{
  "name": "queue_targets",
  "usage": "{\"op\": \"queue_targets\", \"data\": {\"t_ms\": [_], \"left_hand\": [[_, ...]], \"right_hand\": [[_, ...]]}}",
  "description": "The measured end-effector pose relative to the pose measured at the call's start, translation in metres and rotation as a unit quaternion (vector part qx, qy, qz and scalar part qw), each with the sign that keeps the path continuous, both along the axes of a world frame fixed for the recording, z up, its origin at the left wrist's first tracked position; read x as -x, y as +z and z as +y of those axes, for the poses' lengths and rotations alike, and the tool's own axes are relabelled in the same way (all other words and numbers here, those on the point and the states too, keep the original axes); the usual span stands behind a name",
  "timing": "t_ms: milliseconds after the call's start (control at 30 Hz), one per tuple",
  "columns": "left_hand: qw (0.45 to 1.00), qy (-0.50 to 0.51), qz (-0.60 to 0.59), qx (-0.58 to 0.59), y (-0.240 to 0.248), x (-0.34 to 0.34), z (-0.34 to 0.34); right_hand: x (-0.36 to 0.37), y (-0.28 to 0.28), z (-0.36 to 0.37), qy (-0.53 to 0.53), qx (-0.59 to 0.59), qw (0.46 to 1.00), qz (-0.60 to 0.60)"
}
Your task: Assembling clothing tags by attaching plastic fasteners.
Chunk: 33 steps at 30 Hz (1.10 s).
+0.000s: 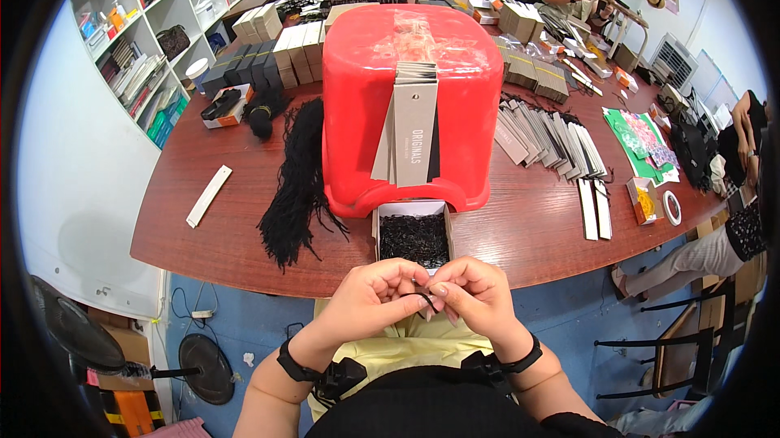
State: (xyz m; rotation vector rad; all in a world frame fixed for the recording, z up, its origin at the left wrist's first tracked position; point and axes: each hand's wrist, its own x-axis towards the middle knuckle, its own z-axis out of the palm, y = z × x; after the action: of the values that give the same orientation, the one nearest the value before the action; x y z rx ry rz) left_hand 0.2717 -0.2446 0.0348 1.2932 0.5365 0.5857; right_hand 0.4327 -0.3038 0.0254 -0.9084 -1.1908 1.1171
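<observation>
My left hand (375,298) and my right hand (478,298) meet just past the table's near edge. Both pinch a thin black cord (423,297) between thumb and fingertips; part of it is hidden by the fingers. Directly beyond them, an open white box (376,236) holds many small black pieces, too fine to tell apart. Behind it stands an upturned red plastic stool (349,105). A fanned stack of grey card hang tags (405,133) rests against its near side. To the left, a thick bundle of long black cords (294,186) hangs down over the table.
Tags with cords lie in a row (548,141) at right, near two loose white tags (595,209). A single pale tag (209,196) lies at left. Stacked card bundles (301,48) stand farther back. Other people sit across the table. Black chair legs (650,365) are at lower right.
</observation>
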Motion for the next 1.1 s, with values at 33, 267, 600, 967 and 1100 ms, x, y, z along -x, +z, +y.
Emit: {"op": "queue_targets", "data": {"t_ms": [33,267,600,967,1100], "left_hand": [[1.000,0.000,0.000,0.000,-0.001,0.000,0.002],[0.969,-0.113,-0.050,0.213,-0.013,0.002,0.009],[0.948,-0.010,-0.145,0.283,-0.029,-0.007,-0.002],[0.972,0.019,-0.109,0.207,-0.024,-0.004,-0.005],[0.975,0.025,-0.093,0.201,-0.023,-0.004,-0.006]], "right_hand": [[-0.003,0.002,-0.001,0.037,0.038,0.998,0.019],[-0.008,-0.001,0.002,0.141,0.137,0.975,0.106],[-0.010,-0.006,0.009,0.137,0.167,0.966,0.145],[-0.003,-0.005,0.009,0.083,0.154,0.978,0.117],[-0.001,-0.007,0.006,0.060,0.136,0.984,0.097]]}}
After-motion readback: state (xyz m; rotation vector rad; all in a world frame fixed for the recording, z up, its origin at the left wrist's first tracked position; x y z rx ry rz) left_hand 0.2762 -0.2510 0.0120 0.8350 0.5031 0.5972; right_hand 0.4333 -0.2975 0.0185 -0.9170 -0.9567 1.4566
